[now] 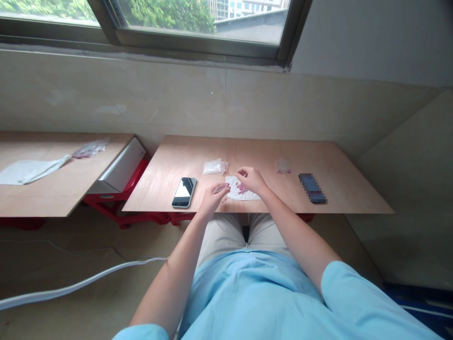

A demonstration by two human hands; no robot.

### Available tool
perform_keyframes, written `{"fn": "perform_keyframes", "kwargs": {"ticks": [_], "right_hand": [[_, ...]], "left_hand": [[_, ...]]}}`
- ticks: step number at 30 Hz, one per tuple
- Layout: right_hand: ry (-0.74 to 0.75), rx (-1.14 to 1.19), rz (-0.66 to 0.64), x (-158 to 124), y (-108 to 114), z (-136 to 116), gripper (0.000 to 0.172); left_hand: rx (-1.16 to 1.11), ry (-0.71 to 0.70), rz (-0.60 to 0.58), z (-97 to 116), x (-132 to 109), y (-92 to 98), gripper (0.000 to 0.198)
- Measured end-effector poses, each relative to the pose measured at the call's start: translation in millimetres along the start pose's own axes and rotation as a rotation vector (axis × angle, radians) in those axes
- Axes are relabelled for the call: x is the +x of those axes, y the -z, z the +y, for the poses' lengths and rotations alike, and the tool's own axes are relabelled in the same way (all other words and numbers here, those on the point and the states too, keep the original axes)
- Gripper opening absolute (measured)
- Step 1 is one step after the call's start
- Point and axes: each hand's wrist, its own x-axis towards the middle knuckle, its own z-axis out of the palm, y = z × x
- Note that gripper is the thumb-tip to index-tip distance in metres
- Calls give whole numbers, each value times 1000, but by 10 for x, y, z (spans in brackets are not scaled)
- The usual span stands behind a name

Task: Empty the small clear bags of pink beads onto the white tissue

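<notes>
Head view, left hand (211, 202) pinching one bag (221, 188), right hand (252, 180) alongside

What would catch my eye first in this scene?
Small pink pieces heaped on a white paper sheet stand out mid-table on the wooden table, just below the person's right hand. The left hand holds a small clear plastic bag, with a black smartphone lying further left.

Your tabletop (247, 153): smooth, matt plywood.
Your phone (184, 192): glossy glass.
Your bag (214, 167): clear, crinkled plastic.
Your sheet (247, 194): matt white paper or cloth.
</notes>
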Motion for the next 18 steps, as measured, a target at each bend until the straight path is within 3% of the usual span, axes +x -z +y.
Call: {"fn": "perform_keyframes", "kwargs": {"ticks": [6,18], "right_hand": [[-102,-218,-127,111,-115,270,16],[-240,-348,-233,345,-394,260,17]], "left_hand": [[-44,31,30,0,32,1,44],[19,39,62,-27,62,39,42]]}}
